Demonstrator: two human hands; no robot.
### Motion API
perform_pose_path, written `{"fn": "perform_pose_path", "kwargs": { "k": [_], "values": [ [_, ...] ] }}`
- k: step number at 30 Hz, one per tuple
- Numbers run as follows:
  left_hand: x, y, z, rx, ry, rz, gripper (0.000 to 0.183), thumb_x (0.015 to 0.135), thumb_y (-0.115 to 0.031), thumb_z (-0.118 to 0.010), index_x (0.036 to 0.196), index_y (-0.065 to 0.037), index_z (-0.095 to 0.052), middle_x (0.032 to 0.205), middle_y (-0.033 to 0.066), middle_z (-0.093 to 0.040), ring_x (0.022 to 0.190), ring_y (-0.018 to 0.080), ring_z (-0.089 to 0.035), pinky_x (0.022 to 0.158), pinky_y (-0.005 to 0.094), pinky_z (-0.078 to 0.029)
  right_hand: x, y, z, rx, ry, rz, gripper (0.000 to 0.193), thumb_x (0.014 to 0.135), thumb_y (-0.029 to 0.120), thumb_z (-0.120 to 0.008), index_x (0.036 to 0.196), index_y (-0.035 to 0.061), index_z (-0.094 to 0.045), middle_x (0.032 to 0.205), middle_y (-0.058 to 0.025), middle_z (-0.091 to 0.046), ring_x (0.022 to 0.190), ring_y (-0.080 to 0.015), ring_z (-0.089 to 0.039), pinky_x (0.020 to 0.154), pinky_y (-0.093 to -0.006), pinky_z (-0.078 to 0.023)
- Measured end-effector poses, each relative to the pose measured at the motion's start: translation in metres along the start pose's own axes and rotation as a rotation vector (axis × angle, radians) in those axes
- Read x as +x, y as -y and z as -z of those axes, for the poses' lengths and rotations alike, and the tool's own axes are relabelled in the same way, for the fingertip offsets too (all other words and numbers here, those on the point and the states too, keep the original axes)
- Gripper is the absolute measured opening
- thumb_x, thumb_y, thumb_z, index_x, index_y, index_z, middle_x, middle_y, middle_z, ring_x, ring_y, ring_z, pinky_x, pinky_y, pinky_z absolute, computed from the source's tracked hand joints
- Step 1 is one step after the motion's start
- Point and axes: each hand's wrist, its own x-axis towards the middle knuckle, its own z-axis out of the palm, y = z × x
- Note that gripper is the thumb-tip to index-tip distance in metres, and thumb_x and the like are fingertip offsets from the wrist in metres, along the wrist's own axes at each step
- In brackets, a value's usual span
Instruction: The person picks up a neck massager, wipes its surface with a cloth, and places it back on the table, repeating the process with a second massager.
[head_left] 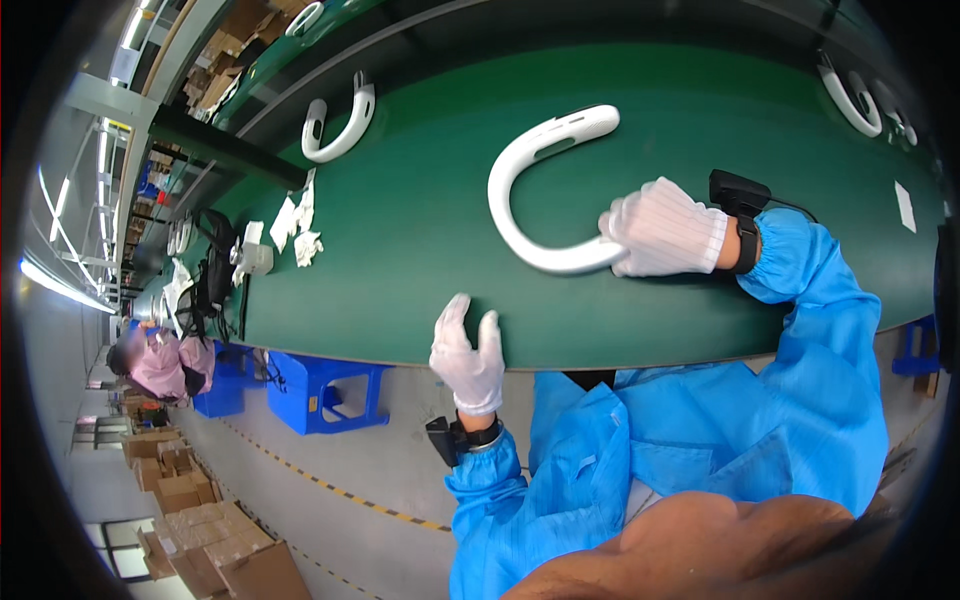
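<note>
A white U-shaped neck fan (508,190) is on the green work surface in front of me, its curve toward the left. My right hand (664,228), in a white striped glove, is closed around the fan's near end; that end is hidden inside the fingers. By the table's front edge is my left hand (469,358), gloved in white too, with thumb and fingers apart and nothing between them. A dark strapped device sits on each wrist.
Another white neck fan (340,130) lies at the far left, and one more (848,98) at the far right. Crumpled white paper (296,222) and a black bag (215,262) are on the left. Below stands a blue stool (325,390). A person in pink (172,362) sits farther off.
</note>
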Motion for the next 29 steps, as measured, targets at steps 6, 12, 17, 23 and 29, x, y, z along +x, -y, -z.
{"fn": "perform_pose_path", "kwargs": {
  "k": [6, 12, 17, 23, 29],
  "values": [
    [-0.001, -0.007, 0.000, 0.108, -0.077, -0.094, 0.014, 0.081, -0.003, -0.070, 0.095, -0.001, -0.067, 0.095, 0.0131, -0.071, 0.085, 0.0326, -0.068, 0.076, 0.0400, -0.054, 0.046, -0.112, -0.028, -0.111, -0.424, -0.416, 0.020, 0.077, 0.021, -0.062, 0.079, 0.0016, -0.058, 0.075, -0.0182, -0.064, 0.068, -0.0368, -0.065, 0.063, -0.0466, -0.053],
    [-0.010, -0.009, -0.002, 0.134, -0.126, -0.079, 0.006, 0.084, -0.002, -0.065, 0.090, -0.001, -0.067, 0.090, 0.0130, -0.070, 0.079, 0.0315, -0.066, 0.073, 0.0396, -0.053, 0.100, -0.186, -0.018, -0.246, -0.941, -0.386, 0.010, 0.082, 0.008, -0.055, 0.092, 0.0071, -0.057, 0.075, -0.0141, -0.060, 0.070, -0.0374, -0.063, 0.061, -0.0475, -0.051],
    [-0.012, -0.004, -0.013, 0.020, -0.238, -0.011, 0.008, 0.086, 0.001, -0.060, 0.086, 0.002, -0.068, 0.087, 0.0135, -0.071, 0.076, 0.0291, -0.066, 0.071, 0.0369, -0.053, 0.101, -0.067, -0.054, -0.030, -0.641, 0.295, 0.007, 0.074, 0.013, -0.059, 0.071, 0.0100, -0.054, 0.062, -0.0097, -0.055, 0.060, -0.0318, -0.060, 0.053, -0.0439, -0.049],
    [-0.014, -0.008, -0.009, 0.102, -0.275, 0.013, 0.006, 0.084, 0.001, -0.061, 0.083, 0.002, -0.067, 0.084, 0.0149, -0.070, 0.073, 0.0310, -0.066, 0.069, 0.0391, -0.054, 0.105, -0.024, -0.075, 0.121, -0.558, 0.601, 0.011, 0.078, 0.020, -0.058, 0.075, 0.0097, -0.056, 0.070, -0.0053, -0.060, 0.069, -0.0254, -0.064, 0.064, -0.0385, -0.049],
    [-0.022, 0.005, -0.008, 0.029, -0.262, 0.063, 0.009, 0.085, -0.004, -0.065, 0.090, 0.001, -0.071, 0.091, 0.0161, -0.073, 0.080, 0.0287, -0.069, 0.077, 0.0365, -0.056, 0.117, -0.056, -0.081, 0.152, -0.409, 0.353, 0.019, 0.079, 0.018, -0.059, 0.093, 0.0109, -0.070, 0.095, -0.0061, -0.073, 0.081, -0.0302, -0.071, 0.069, -0.0392, -0.060]
  ]
}}
